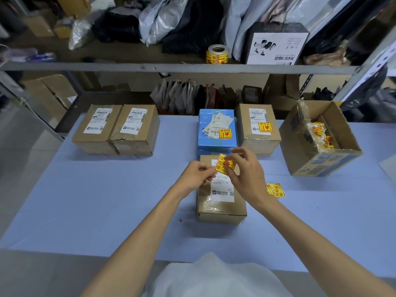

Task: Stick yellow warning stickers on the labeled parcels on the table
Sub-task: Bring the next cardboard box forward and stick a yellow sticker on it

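Cardboard parcels: four brown, one blue. Two already stickered. Left hand (198, 175) and right hand (246, 174) pinch one yellow sticker (225, 165) over nearest parcel (221, 202).

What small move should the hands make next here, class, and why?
Probably lower the yellow sticker onto the near brown parcel and press it flat. Both the left hand and right hand hold it just above that parcel's white label, which shows no sticker.
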Available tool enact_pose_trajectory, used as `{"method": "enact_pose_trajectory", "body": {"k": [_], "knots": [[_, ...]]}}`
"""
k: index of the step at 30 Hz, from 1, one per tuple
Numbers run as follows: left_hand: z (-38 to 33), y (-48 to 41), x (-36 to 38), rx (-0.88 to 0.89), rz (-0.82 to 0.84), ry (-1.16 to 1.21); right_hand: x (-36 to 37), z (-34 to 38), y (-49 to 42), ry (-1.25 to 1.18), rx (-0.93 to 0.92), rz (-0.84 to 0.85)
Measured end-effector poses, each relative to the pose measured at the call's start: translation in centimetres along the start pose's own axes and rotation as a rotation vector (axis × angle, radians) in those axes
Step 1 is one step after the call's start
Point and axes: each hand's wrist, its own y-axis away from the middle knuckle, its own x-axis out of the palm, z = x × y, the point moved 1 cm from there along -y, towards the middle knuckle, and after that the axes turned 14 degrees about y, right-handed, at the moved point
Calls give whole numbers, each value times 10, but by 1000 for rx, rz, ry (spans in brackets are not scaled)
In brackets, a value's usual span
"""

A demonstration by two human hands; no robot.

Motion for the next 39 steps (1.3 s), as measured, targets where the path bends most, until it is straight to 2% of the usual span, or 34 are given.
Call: {"method": "enact_pose_trajectory", "body": {"k": [7,12,29,39], "knots": [[1,-2,0,0,2,70,6,5,0,-42,7,77],[2,-4,0,-7,19,141,8,3,-5,-198,81,210],[0,-10,-1,53,-19,149,4,10,-15,-663,348,317],[1,-10,-2,33,-7,164,8,9,-14,-605,344,304]]}}
